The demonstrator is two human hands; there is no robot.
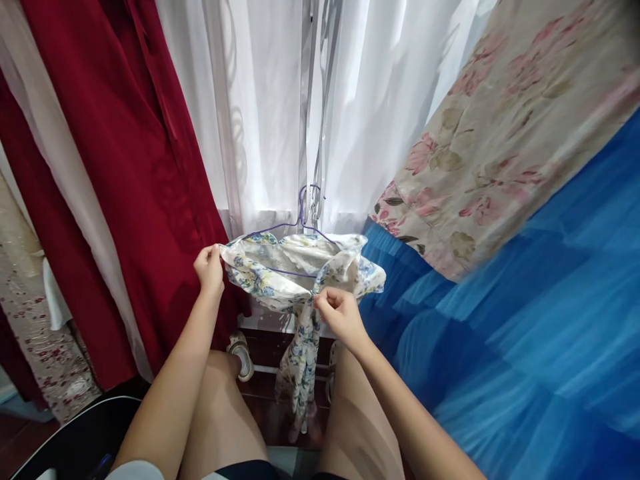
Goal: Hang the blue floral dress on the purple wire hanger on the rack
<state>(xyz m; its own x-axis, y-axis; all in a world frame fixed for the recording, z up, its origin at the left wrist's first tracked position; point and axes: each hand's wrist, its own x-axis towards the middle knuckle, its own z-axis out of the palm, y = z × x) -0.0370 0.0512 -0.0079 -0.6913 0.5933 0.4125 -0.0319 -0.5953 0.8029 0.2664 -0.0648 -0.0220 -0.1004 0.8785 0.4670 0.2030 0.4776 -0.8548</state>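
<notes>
Two hands at frame centre pinch a floral garment [295, 273] on a purple hanger [300, 223]: left hand [210, 269] its edge, right hand [340, 312] its middle.

Arms outstretched, left grip [209, 269] pinching, right grip [340, 312] pinching

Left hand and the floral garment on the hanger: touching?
Touching. The head view shows the left hand pinching the garment at its edge, with no gap between them.
</notes>
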